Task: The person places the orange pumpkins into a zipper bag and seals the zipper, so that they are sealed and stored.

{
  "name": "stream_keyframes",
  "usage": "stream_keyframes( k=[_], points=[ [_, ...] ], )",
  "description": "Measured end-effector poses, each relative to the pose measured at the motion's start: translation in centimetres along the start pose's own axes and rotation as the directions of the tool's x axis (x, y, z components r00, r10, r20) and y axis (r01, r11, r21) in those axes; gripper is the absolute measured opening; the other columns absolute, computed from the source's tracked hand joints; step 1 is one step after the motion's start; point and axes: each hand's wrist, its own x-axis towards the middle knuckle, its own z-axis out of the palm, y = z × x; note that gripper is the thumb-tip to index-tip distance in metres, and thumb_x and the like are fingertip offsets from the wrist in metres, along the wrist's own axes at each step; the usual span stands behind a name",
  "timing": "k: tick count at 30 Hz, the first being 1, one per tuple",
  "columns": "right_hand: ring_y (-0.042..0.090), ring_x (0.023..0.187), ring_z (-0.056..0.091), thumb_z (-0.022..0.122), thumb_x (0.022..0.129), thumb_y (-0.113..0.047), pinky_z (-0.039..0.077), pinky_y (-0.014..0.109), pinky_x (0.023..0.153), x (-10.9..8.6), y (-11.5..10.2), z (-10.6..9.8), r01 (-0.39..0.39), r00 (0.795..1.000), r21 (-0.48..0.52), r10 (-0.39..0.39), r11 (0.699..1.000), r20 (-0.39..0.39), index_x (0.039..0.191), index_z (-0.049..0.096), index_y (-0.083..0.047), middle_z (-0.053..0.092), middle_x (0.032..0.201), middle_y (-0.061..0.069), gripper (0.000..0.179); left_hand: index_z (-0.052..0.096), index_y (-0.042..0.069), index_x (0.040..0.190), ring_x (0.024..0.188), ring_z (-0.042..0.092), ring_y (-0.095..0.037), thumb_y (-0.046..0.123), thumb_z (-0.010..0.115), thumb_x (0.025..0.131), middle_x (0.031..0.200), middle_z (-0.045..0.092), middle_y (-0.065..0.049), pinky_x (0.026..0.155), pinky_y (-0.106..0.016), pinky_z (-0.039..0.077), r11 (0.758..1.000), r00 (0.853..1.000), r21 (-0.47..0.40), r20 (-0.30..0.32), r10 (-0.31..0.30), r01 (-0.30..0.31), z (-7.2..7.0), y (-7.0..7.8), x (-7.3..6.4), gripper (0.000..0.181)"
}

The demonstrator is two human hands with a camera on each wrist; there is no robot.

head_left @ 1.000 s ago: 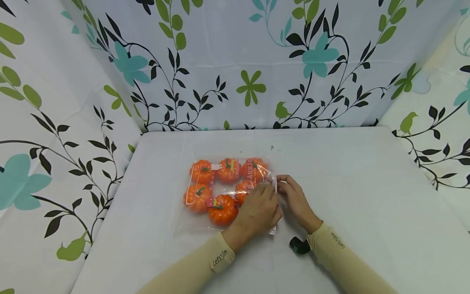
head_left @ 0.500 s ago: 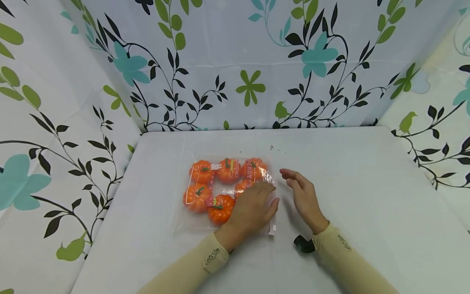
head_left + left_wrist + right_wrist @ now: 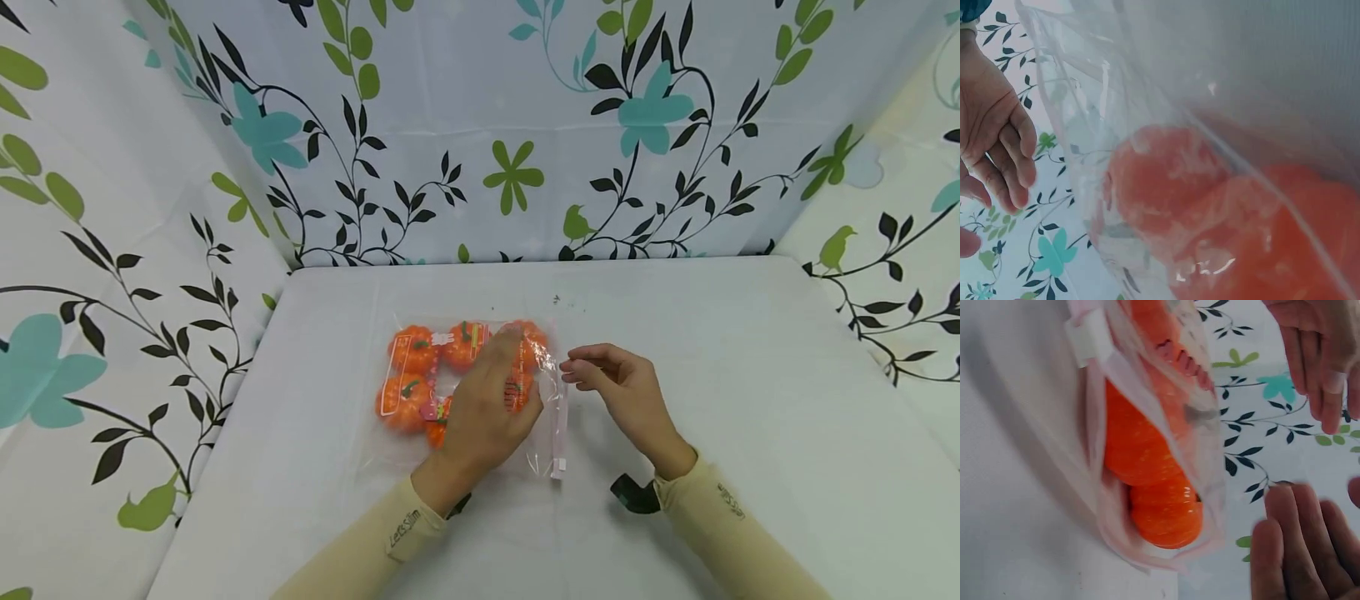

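Note:
A clear plastic zip bag [image 3: 558,417] lies on the table with several small orange pumpkins [image 3: 411,350] inside. Its right edge has a pale zip strip with a white slider [image 3: 1091,339] at the near end; the right wrist view shows this mouth gaping. My left hand [image 3: 483,400] is over the bag's right half, fingers extended, hiding some pumpkins; whether it touches the plastic I cannot tell. Just right of the zip edge is my right hand [image 3: 622,387], fingers loosely bent and holding nothing. In the right wrist view its fingers [image 3: 1300,550] stand apart from the bag.
The white table [image 3: 712,333] extends around the bag. A floral curtain [image 3: 480,133] hangs behind it and at both sides. A black wrist device [image 3: 633,494] sits by the right sleeve. Small dark specks mark the table behind the bag.
Both hands have come off the zip edge. My left hand has moved left over the pumpkins; my right hand drew away, and its fingertips then came back toward the bag's edge.

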Motion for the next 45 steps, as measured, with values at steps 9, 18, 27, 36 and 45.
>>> stream_keyframes(
  k=[9, 18, 27, 36, 45],
  points=[
    [0.030, 0.077, 0.073, 0.067, 0.097, -0.026, 0.061, 0.042, 0.069, -0.6, -0.6, -1.7, -0.248, 0.860, -0.177, 0.301, 0.952, 0.413, 0.092, 0.074, 0.002, 0.074, 0.080, 0.011, 0.029, 0.074, 0.005, 0.110, 0.107, 0.070, -0.021, 0.012, 0.080, 0.082, 0.110, 0.074, -0.007, 0.093, -0.032, 0.054, 0.999, 0.996, 0.041, 0.090, 0.010, -0.014, -0.4, 1.2, -1.9, 0.029],
    [0.027, 0.074, 0.073, 0.067, 0.097, -0.029, 0.059, 0.037, 0.059, -2.1, 1.8, -2.0, -0.313, 0.701, -0.281, 0.421, 0.907, 0.576, 0.085, 0.078, -0.004, 0.074, 0.078, 0.012, 0.030, 0.076, 0.015, 0.092, 0.084, 0.066, -0.010, 0.027, 0.078, 0.089, 0.085, 0.071, 0.005, 0.080, -0.024, 0.056, 0.938, 0.900, 0.207, 0.398, 0.180, -0.279, -0.4, 2.4, -3.5, 0.012],
    [0.025, 0.075, 0.074, 0.062, 0.100, -0.033, 0.057, 0.026, 0.055, -3.1, 3.9, -0.5, -0.437, 0.639, -0.148, 0.422, 0.887, 0.643, 0.091, 0.078, 0.000, 0.075, 0.085, 0.018, 0.038, 0.076, 0.015, 0.091, 0.087, 0.065, -0.012, 0.035, 0.074, 0.091, 0.088, 0.069, 0.004, 0.085, -0.027, 0.055, 0.823, 0.826, 0.363, 0.526, 0.205, -0.436, 0.3, 3.2, -4.8, 0.020],
    [0.020, 0.070, 0.073, 0.067, 0.098, -0.022, 0.057, 0.026, 0.055, -3.3, 3.6, -0.1, -0.415, 0.673, -0.118, 0.392, 0.902, 0.627, 0.091, 0.078, 0.001, 0.074, 0.083, 0.018, 0.027, 0.076, 0.012, 0.088, 0.081, 0.070, -0.016, 0.015, 0.065, 0.092, 0.092, 0.072, -0.004, 0.081, -0.030, 0.059, 0.731, 0.842, 0.473, 0.471, 0.262, -0.492, 0.7, 3.9, -5.9, 0.012],
    [0.020, 0.067, 0.071, 0.068, 0.097, -0.023, 0.058, 0.030, 0.056, -3.3, 3.4, -0.1, -0.400, 0.724, -0.095, 0.378, 0.911, 0.577, 0.087, 0.076, 0.001, 0.073, 0.079, 0.016, 0.028, 0.073, 0.008, 0.082, 0.067, 0.065, -0.014, 0.004, 0.035, 0.096, 0.077, 0.065, -0.002, 0.073, -0.028, 0.058, 0.739, 0.885, 0.496, 0.341, 0.317, -0.455, 1.3, 4.3, -6.4, 0.041]
  ],
)
